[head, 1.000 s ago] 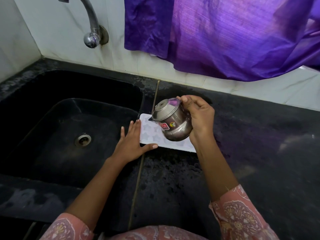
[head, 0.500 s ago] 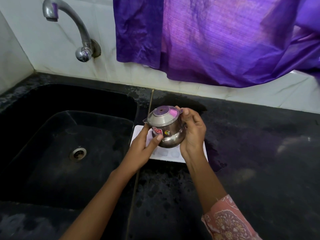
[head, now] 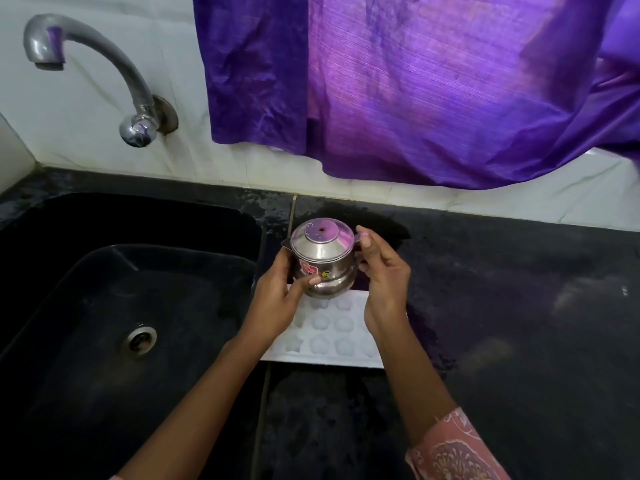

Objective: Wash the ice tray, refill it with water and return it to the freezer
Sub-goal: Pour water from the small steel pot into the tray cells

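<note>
A white ice tray [head: 329, 336] with round and star-shaped cells lies flat on the black counter, just right of the sink. Above its far end I hold a small lidded steel pot [head: 322, 259] upright with both hands. My left hand [head: 277, 299] cups its left side and bottom, thumb across the front under the stickers. My right hand [head: 382, 278] grips its right side near the lid rim. A small spout sticks out on the pot's left. My hands cover part of the tray's far edge.
The deep black sink [head: 114, 306] with its drain [head: 141, 340] fills the left. A curved steel tap [head: 100, 64] juts from the white tiled wall above it. A purple cloth [head: 415, 88] hangs over the wall behind. Black counter [head: 519, 323] stretches right.
My left hand has left the tray and come up to hold the pot's left side. The pot has turned from tilted to upright over the tray's far end.
</note>
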